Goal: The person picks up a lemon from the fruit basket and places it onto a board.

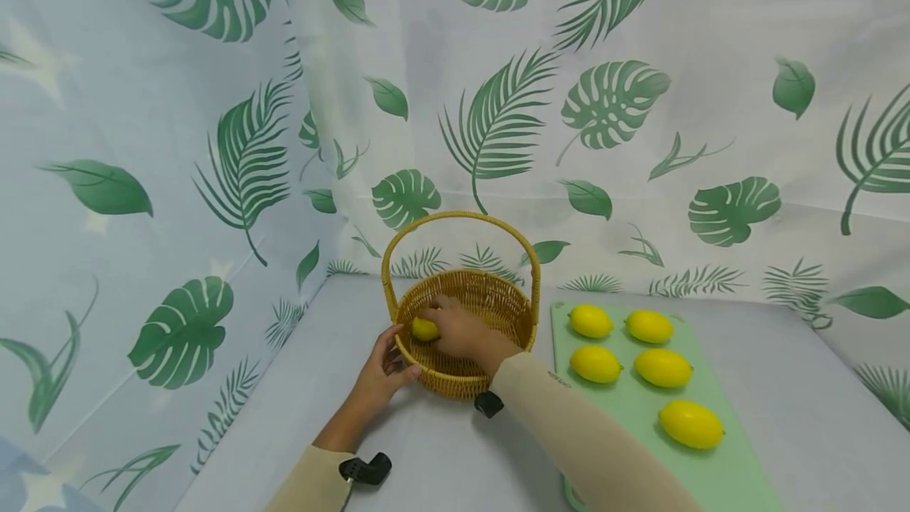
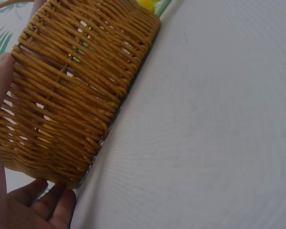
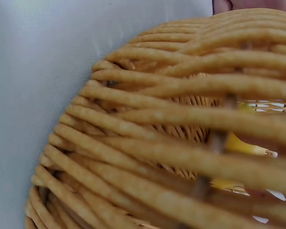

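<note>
A brown wicker basket (image 1: 455,387) with a tall arched handle stands upright on the table. My left hand (image 1: 375,379) grips its left side, thumb near the front rim and fingers around the outer wall. In the left wrist view the fingers (image 2: 43,205) reach around the woven side (image 2: 71,90). My right hand (image 1: 458,330) is down inside the basket and holds a yellow lemon (image 1: 424,329) against the left inner wall. Through the weave, the right wrist view gives glimpses of yellow (image 3: 240,144); most of the right hand is hidden there.
To the right lies a pale green board (image 1: 614,409) bearing several lemons (image 1: 663,368). My right sleeve (image 1: 590,433) crosses over its near left part. A leaf-patterned cloth (image 1: 512,133) hangs behind and to the left of the white table (image 1: 434,464).
</note>
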Demonstrator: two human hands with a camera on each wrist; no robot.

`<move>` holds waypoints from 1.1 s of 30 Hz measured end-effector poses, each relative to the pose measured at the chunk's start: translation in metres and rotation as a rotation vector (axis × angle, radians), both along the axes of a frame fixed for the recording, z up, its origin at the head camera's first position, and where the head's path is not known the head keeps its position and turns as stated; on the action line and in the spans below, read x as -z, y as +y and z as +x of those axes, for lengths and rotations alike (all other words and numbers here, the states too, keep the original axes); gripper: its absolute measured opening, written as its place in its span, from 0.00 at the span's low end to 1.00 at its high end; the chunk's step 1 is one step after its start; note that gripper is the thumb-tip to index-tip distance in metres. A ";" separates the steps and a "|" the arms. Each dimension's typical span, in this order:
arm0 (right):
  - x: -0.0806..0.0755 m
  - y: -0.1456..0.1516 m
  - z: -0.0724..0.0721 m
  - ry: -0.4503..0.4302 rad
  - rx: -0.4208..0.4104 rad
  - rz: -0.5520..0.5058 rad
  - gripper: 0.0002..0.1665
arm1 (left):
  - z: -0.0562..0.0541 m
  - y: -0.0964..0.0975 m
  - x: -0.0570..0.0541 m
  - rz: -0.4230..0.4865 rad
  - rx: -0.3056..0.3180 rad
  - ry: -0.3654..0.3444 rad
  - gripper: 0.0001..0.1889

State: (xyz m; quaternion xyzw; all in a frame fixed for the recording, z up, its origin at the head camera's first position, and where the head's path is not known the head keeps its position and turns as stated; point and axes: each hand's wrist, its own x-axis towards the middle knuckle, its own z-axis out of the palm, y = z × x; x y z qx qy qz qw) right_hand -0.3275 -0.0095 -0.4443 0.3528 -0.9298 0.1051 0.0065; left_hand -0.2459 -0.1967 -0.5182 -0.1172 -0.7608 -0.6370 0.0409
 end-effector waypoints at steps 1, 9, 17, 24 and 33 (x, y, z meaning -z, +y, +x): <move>0.000 0.000 0.000 0.008 0.010 -0.004 0.34 | 0.000 0.000 0.000 0.001 0.000 -0.004 0.43; 0.002 -0.004 -0.001 -0.005 0.054 0.036 0.34 | 0.010 0.000 -0.016 0.003 0.018 -0.045 0.45; 0.000 -0.008 0.000 0.001 0.050 0.053 0.33 | 0.017 0.002 -0.028 0.004 0.029 -0.015 0.44; -0.002 -0.008 -0.002 -0.008 0.018 0.041 0.27 | 0.008 0.002 -0.015 0.003 0.003 0.008 0.44; -0.004 -0.010 0.003 -0.103 -0.013 0.014 0.25 | 0.000 0.000 -0.001 -0.016 -0.016 0.023 0.43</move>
